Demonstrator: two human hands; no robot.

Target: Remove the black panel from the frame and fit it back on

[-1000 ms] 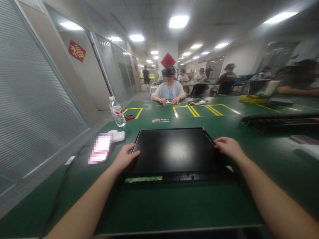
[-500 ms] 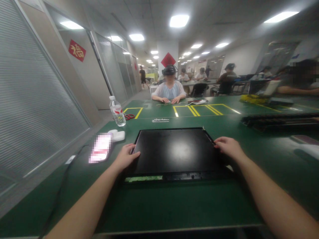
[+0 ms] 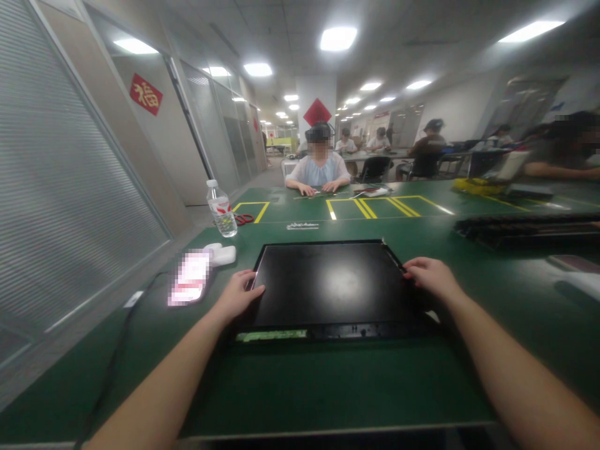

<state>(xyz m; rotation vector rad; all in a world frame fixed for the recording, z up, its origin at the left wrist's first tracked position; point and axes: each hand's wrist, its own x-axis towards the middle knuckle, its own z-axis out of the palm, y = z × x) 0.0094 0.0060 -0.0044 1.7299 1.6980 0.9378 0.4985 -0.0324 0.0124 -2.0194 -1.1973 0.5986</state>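
A black flat display panel [image 3: 300,281] lies in front of me on the green table, screen side up, with a round glare on its surface. Along its near edge runs a dark frame strip with a green circuit board [image 3: 272,335] showing at the left. My left hand [image 3: 241,292] grips the panel's left edge, thumb on top and fingers at the side. At the right edge, my right hand [image 3: 434,278] pinches the rim near the far corner. Some of its fingers are hidden by the hand itself.
Left of the panel are a phone [image 3: 191,278], a white case [image 3: 222,254], a water bottle [image 3: 221,209] and red-handled scissors [image 3: 244,219]. Far right lies a long black part [image 3: 525,228]. Across the table [image 3: 337,387] sits another person [image 3: 319,169], hands on the tabletop.
Both of my hands stay on the panel's edges, and the panel has not visibly moved. The view has shifted very slightly.
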